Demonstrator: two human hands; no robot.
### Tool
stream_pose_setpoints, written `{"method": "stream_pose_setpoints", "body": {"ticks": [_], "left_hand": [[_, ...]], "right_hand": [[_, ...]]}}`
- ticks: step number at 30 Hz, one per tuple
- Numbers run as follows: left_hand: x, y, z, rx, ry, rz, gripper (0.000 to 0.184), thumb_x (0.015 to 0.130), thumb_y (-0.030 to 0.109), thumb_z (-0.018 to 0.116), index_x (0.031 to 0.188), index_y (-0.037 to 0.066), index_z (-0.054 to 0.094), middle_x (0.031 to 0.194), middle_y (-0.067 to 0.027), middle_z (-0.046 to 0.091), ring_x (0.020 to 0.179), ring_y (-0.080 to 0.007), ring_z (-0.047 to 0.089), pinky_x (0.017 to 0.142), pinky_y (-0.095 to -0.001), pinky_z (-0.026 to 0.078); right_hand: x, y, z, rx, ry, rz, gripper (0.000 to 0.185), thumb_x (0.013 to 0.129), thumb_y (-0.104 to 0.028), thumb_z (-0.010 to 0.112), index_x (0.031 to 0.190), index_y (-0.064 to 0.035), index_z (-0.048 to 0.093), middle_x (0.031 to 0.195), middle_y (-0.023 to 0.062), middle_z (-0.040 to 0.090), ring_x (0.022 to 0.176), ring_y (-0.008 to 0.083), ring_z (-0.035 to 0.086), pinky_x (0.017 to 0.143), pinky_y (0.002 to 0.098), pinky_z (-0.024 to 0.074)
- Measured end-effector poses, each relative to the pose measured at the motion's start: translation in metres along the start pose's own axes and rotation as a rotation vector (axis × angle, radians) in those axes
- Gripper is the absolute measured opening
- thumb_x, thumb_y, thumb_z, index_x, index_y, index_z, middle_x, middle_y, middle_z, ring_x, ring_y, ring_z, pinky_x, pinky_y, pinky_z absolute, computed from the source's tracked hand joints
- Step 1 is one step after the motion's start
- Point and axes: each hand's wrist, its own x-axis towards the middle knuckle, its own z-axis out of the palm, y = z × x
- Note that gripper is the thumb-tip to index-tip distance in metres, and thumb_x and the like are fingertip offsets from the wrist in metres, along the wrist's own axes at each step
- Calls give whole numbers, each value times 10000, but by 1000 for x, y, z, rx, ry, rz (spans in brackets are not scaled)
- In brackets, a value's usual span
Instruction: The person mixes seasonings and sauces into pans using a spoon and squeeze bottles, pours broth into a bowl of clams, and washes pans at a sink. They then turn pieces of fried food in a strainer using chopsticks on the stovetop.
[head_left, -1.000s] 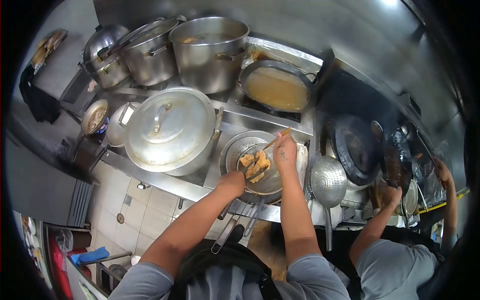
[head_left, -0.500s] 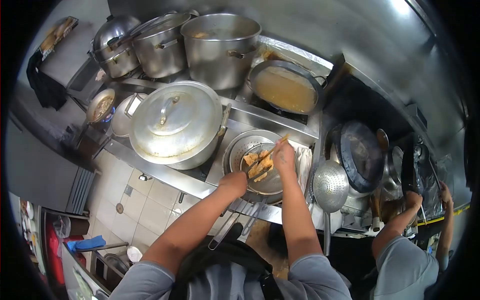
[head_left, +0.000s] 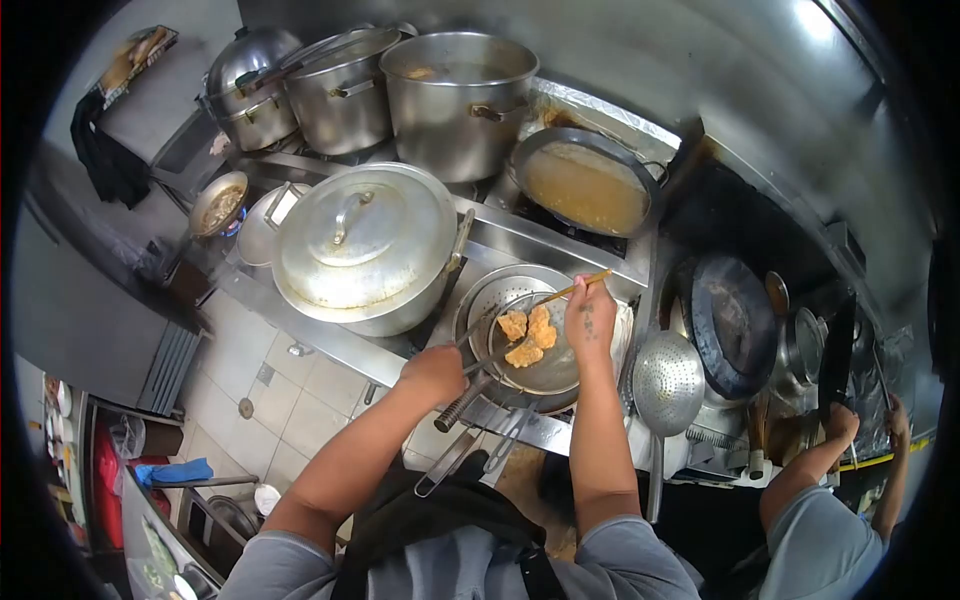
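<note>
My left hand (head_left: 435,376) is closed on metal tongs (head_left: 487,361) whose arms reach over a round strainer. My right hand (head_left: 592,320) grips a thin stick-like tool with a wooden end (head_left: 600,275); its kind is not clear. Between the hands, several golden fried pieces (head_left: 540,327) lie in the strainer (head_left: 550,375), which has a coil-wrapped handle (head_left: 458,402). The strainer sits over a perforated metal colander (head_left: 482,298). Neither tool is plainly gripping a piece.
A big lidded pot (head_left: 365,245) stands to the left, and a tall stockpot (head_left: 458,110) behind. A pan of brownish liquid (head_left: 585,185) is at the back. To the right are a perforated ladle (head_left: 668,382), a dark wok (head_left: 735,325) and a co-worker (head_left: 825,540) holding a dark blade-like object.
My left hand has drawn back down and left, and my right hand has moved slightly right. The tools are further apart, and the fried pieces now lie spread in the strainer.
</note>
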Motion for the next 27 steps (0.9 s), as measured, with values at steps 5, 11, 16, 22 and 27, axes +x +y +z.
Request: {"method": "stream_pose_setpoints", "body": {"ticks": [5, 11, 16, 22, 27], "left_hand": [[20, -1, 14, 74, -47, -15, 440, 770, 310, 706, 1025, -36, 609, 1059, -218, 643, 999, -356, 628, 849, -427, 510], [-2, -21, 28, -48, 91, 79, 412, 801, 316, 699, 986, -40, 603, 897, -226, 659, 787, -307, 674, 686, -407, 539], [-51, 13, 10, -1007, -32, 76, 310, 844, 225, 666, 1000, -29, 581, 766, -130, 648, 461, -149, 550, 408, -300, 439], [-77, 22, -25, -1471, -156, 334, 281, 852, 68, 623, 1090, -18, 500, 738, -65, 645, 410, -66, 469, 352, -217, 365], [-93, -23, -41, -1480, -88, 365, 384, 771, 7, 683, 1097, -31, 484, 743, -78, 648, 425, -79, 489, 365, -223, 373]], "right_hand": [[-4, 49, 55, -204, -167, -157, 251, 936, -211, 494, 959, 13, 605, 760, 231, 632, 742, 406, 628, 656, 446, 482], [-20, -12, -14, 41, 95, -173, 182, 917, -160, 521, 927, -9, 622, 832, 221, 631, 761, 391, 616, 668, 436, 491], [-101, -48, -54, -23, 260, -559, 125, 841, 11, 600, 953, -23, 643, 778, 126, 604, 672, 262, 579, 606, 344, 477], [-194, -91, -25, -81, 173, -705, 347, 741, 12, 712, 1078, -10, 634, 901, 116, 639, 802, 278, 622, 715, 360, 497], [-245, -129, 11, -153, 125, -567, 512, 725, 42, 680, 1215, -22, 548, 994, 149, 596, 867, 318, 603, 798, 392, 482]]}}
